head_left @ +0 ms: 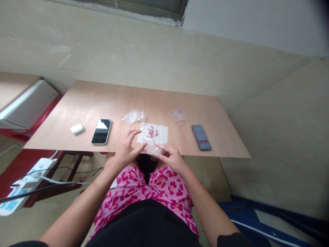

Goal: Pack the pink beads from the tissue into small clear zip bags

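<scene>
A small clear zip bag is pinched by its right side in the fingers of my right hand, at the table's front edge. My left hand is open, its fingers apart; the thumb tip is beside the bag's left side, and I cannot tell whether it touches. Just beyond the bag lies a white tissue with several small pink-red beads heaped on it. Behind the tissue to the left is a loose pile of clear bags; to the right is a smaller stack of clear bags.
On the wooden table a phone and a white earbud case lie at left. A blurred dark item is at right. A power strip with cables is at lower left. A wall stands behind the table.
</scene>
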`<action>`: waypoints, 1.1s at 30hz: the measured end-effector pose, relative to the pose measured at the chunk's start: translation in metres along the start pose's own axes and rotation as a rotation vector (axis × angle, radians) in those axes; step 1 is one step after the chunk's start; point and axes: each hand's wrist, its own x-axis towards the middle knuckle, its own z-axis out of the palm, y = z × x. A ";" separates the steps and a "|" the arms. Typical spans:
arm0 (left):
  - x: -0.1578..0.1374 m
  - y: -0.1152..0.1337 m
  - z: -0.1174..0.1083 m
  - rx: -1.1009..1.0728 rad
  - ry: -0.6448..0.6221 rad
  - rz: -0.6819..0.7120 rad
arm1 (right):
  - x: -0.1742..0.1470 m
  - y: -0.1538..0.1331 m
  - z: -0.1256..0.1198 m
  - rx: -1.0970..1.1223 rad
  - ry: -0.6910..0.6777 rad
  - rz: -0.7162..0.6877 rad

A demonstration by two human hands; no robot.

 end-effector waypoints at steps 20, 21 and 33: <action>0.026 0.003 0.009 0.181 -0.627 0.217 | 0.009 0.002 0.027 0.218 -0.086 0.138; 0.027 0.003 0.009 0.188 -0.631 0.215 | 0.010 0.002 0.026 0.225 -0.093 0.144; 0.087 -0.052 -0.006 0.439 -0.404 0.201 | 0.103 0.050 0.029 0.435 0.624 0.188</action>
